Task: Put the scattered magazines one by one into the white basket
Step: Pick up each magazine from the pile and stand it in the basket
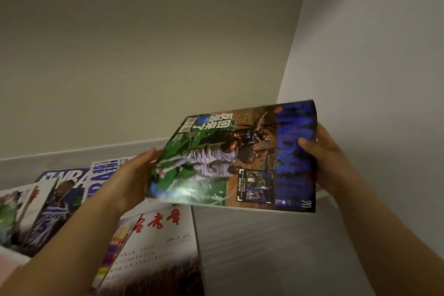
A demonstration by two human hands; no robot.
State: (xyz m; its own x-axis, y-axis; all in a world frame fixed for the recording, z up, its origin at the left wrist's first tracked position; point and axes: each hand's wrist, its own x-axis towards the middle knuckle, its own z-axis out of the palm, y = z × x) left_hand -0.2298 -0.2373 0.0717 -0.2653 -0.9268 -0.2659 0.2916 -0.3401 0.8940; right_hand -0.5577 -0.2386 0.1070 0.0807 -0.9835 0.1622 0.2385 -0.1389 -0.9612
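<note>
Probably a room at home: bare pale walls (pixel 144 43) meet in a corner (pixel 292 50) (view blurred), magazines (pixel 163 243) strewn below.

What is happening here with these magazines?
A person holds one basketball magazine up in the air with both hands. The left hand grips its left edge and the right hand pinches its right edge. Several other magazines lie scattered below, to the left.

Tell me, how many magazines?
7: glossy green magazine held up, centre; lower left, navy NBA one, white-blue one, red-lettered one, purple one, two at edge. More may hide.
</note>
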